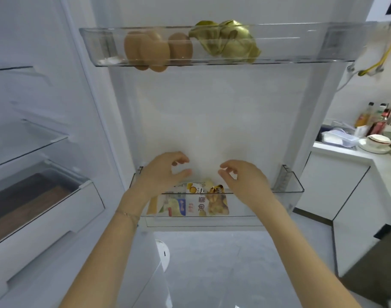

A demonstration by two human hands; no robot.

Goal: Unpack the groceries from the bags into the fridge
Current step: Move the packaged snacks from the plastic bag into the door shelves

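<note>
Below, the snack packets [194, 203] stand in the lower door bin [288, 190] of the open fridge, left of its middle. They are upright, long axis vertical, printed faces turned outward through the clear front wall, tops just above the rim. The leftmost packet is partly hidden behind the left wrist, and the print is too blurred to read. The left hand [161, 172] and right hand [243, 178] hang just above the packets, apart from each other. Each has its fingers loosely curled, thumb and forefinger parted, gripping nothing. A thin bracelet [127, 215] sits on the left wrist. The upper door bin [96, 47] holds brown ovals [154, 50] beside green leaf-wrapped bundles [230, 41]; their undersides are distorted by the plastic. A kitchen counter [368, 152] is cut off at the right edge.
</note>
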